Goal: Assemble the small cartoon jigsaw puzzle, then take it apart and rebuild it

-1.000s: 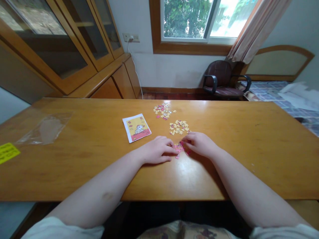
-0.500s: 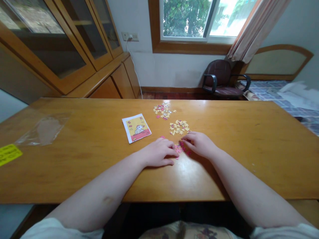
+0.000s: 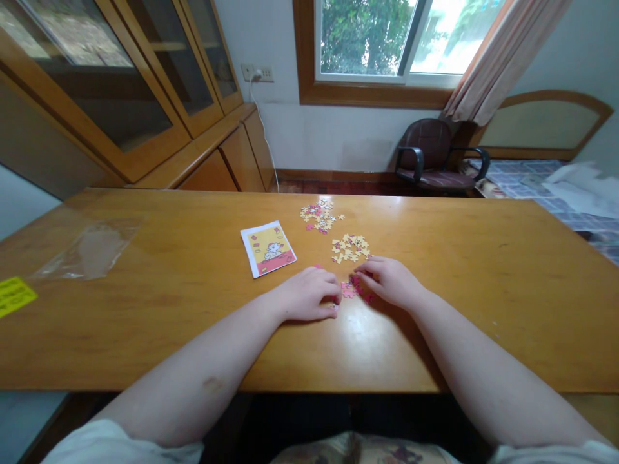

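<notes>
Pink puzzle pieces (image 3: 348, 290) lie on the wooden table (image 3: 169, 335) between my two hands. My left hand (image 3: 312, 294) rests at their left side, fingers curled in, with a small piece (image 3: 334, 307) at its fingertips. My right hand (image 3: 387, 280) is at their right edge, thumb and forefinger closed near a dark pink piece; what they hold is too small to make out. Just beyond lies a ring-like group of yellow pieces (image 3: 351, 248). Farther back is a mixed pile (image 3: 320, 216) of yellow, pink and white pieces.
A picture card (image 3: 269, 249) with a cartoon animal lies left of the piles. Toward the table's left end are a clear plastic bag (image 3: 94, 250) and a yellow label (image 3: 15, 296). Behind the table stands an office chair (image 3: 430, 151).
My left fingers have curled in and drawn slightly left, with a small piece now at the fingertips. My right hand has barely moved. The view has shifted slightly.
</notes>
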A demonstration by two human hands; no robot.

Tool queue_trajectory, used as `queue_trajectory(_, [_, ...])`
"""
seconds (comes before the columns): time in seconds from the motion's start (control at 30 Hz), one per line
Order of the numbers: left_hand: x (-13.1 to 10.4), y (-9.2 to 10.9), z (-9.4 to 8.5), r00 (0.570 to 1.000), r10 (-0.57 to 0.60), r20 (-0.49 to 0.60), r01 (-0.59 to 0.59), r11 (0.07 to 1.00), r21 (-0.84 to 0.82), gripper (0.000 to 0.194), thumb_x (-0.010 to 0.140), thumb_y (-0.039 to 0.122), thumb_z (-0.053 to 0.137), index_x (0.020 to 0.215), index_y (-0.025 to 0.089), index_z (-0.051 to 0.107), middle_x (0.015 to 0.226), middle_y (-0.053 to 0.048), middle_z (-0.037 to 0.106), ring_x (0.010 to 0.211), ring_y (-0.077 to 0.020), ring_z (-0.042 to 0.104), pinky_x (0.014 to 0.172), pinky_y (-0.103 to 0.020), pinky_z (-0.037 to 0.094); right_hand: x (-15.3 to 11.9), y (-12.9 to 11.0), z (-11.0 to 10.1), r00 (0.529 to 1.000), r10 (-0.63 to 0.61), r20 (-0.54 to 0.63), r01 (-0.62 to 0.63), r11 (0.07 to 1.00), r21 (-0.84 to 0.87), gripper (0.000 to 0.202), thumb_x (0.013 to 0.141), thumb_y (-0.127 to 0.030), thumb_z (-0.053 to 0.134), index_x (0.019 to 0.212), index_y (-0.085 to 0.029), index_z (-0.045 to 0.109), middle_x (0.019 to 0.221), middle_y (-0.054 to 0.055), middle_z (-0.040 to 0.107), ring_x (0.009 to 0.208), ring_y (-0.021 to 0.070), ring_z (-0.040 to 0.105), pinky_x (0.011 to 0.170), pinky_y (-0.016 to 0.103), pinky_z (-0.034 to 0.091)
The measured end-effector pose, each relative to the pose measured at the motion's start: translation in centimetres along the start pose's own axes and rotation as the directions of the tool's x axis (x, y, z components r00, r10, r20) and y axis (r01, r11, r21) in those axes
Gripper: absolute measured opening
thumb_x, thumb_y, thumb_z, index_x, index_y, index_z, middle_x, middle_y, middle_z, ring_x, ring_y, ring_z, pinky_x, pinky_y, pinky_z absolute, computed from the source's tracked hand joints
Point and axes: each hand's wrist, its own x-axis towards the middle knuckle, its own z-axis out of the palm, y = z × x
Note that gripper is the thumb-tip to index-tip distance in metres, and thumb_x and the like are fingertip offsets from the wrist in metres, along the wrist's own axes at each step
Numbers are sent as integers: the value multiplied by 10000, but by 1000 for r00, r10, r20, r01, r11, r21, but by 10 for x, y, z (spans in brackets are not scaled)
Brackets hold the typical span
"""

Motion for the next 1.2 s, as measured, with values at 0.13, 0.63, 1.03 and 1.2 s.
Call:
queue_trajectory(0.13, [-3, -7, -4, 999, 40, 4, -40, 998, -39, 62, 803, 264, 676, 853, 238, 703, 879, -4, 644, 837, -159, 584, 804, -287, 403, 0, 2, -3, 1000, 13, -16, -14, 1000, -1, 242, 912, -302, 512, 915, -196, 729, 856, 57, 709, 750, 161, 627, 699, 263, 447])
queue_trajectory(0.63, [-13, -23, -14, 997, -82, 14, 82, 997, -14, 135, 792, 249, 634, 915, 212, 678, 896, -18, 652, 856, -172, 599, 785, -271, 430, -4, 7, -25, 971, 108, 211, -117, 993, 30, 182, 821, -329, 595, 834, -211, 732, 805, 50, 702, 731, 174, 608, 676, 272, 433])
queue_trajectory(1.03, [-12, -23, -14, 996, -82, 26, 83, 997, -11, 57, 779, 230, 644, 810, 187, 663, 775, -6, 625, 733, -140, 565, 678, -236, 410, -8, -7, -20, 913, -50, 405, -18, 986, 163, 126, 698, -156, 619, 796, -217, 669, 805, -4, 682, 697, 137, 580, 624, 236, 393])
queue_trajectory(1.2, [-12, -23, -13, 995, -89, 39, 89, 996, -13, 56, 774, 237, 649, 781, 184, 665, 754, -5, 628, 707, -135, 558, 664, -237, 404, -7, -9, -16, 922, 141, 360, -165, 986, 36, 105, 741, -261, 642, 828, -211, 671, 755, 11, 691, 638, 139, 572, 571, 239, 357])
